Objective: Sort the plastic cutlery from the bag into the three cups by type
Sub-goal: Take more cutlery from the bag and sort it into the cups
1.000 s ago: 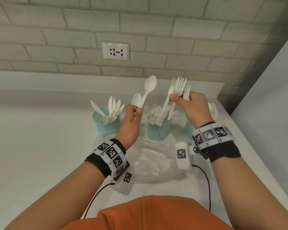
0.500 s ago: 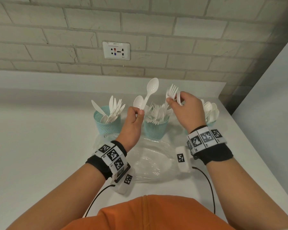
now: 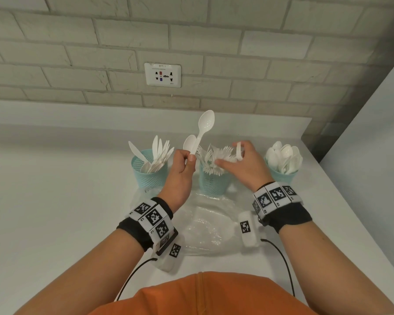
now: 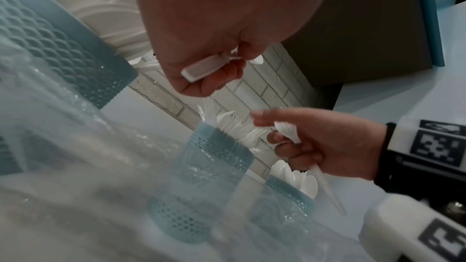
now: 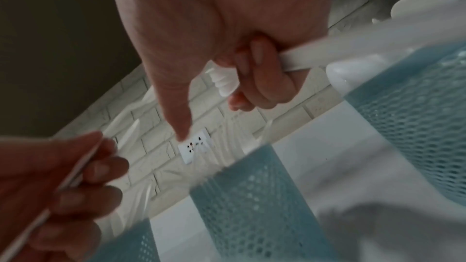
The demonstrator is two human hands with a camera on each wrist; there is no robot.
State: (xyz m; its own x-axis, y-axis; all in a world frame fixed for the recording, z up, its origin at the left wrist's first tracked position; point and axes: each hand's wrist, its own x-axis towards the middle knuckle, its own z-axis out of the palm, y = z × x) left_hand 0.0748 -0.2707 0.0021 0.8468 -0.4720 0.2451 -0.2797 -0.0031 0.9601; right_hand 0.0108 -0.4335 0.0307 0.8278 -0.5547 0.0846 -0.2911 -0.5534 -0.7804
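My left hand pinches the handles of two white spoons, bowls up, just left of the middle cup. My right hand hovers over the middle teal cup, which bristles with forks. Its fingers curl round one white fork, with the thumb held straight; the right wrist view shows that fork in the curled fingers. The left cup holds knives, and the right cup holds spoons. The clear plastic bag lies flat in front of the cups.
The cups stand in a row on a white table near a brick wall with a socket. The table's right edge runs close to the right cup. Wrist-camera cables trail toward my body.
My right hand came down from chest height with a bunch of forks to the middle cup; the bunch now sits in the cup and one fork stays in the hand. The left hand barely moved.
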